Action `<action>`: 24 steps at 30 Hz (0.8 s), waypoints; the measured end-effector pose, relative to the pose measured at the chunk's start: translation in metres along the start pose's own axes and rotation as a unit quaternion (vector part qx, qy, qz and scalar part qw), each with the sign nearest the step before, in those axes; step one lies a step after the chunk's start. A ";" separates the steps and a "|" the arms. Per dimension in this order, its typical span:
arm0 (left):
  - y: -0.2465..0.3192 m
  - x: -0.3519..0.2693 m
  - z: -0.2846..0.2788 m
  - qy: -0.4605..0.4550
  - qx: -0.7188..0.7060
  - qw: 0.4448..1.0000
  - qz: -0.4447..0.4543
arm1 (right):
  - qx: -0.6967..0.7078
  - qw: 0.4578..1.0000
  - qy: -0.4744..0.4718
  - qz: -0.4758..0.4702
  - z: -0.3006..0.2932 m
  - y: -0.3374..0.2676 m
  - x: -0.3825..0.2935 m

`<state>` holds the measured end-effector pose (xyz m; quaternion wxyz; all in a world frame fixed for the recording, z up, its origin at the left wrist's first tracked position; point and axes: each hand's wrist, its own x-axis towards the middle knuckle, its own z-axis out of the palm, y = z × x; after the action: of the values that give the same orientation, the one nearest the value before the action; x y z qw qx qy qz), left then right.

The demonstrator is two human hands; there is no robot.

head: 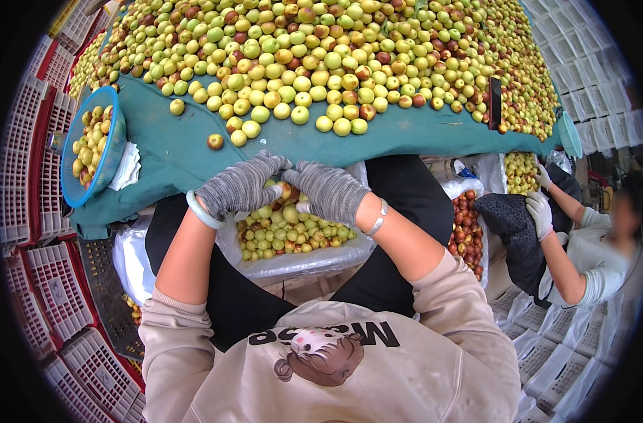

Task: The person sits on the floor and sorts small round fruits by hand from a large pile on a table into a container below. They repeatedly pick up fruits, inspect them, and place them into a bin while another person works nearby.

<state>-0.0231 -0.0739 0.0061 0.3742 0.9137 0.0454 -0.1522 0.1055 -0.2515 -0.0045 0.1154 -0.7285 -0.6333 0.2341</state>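
Observation:
Grey knitted gloves cover both hands. My left hand (242, 182) and my right hand (326, 191) are cupped close together at the table's near edge, fingertips almost meeting. Between them show a few jujube fruits (286, 190), red-brown and yellow-green; how many each hand has is hidden. Below the hands, between the knees, a crate lined with clear plastic (311, 263) holds yellow-green jujubes (284, 230). Beyond the hands, a large heap of jujubes (321, 58) covers the table's green cloth (178, 143), with some loose fruits at its near edge.
A blue plastic basket (121, 127) of jujubes stands left beside folded white paper (126, 166). A dark phone-like object (494, 103) stands against the heap. Red jujubes (465, 232) fill a lined crate at right, near a co-worker in white gloves (539, 214). Stacked crates (57, 285) line the left.

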 end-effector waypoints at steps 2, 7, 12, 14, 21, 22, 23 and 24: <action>-0.009 -0.009 -0.003 -0.028 -0.080 0.996 0.026 | 0.053 0.996 -0.026 -0.071 -0.007 0.007 -0.010; -0.036 -0.015 -0.026 0.250 -0.185 0.950 0.024 | 0.052 0.957 0.276 0.078 -0.048 0.065 -0.001; -0.075 0.008 -0.018 0.443 -0.006 0.883 -0.155 | -0.140 0.931 0.158 0.297 -0.026 0.070 0.032; -0.087 0.029 0.005 0.463 -0.001 0.867 -0.182 | -0.168 0.939 0.166 0.251 -0.017 0.067 0.047; -0.070 0.061 0.001 0.513 -0.046 0.844 -0.152 | 0.060 0.934 0.330 0.121 0.002 0.078 0.062; -0.071 0.062 -0.005 0.497 -0.080 0.851 -0.150 | 0.086 0.930 0.343 0.105 0.004 0.085 0.066; -0.074 0.067 -0.010 0.481 -0.114 0.857 -0.147 | 0.123 0.921 0.364 0.066 0.003 0.094 0.071; -0.090 0.074 -0.008 0.499 -0.112 0.849 -0.130 | 0.176 0.915 0.358 0.060 0.002 0.097 0.078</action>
<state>0.0312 -0.0062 -0.0718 0.3775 0.8042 0.3613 0.2831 0.1956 -0.1918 -0.0665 0.4465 -0.7683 -0.4530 0.0718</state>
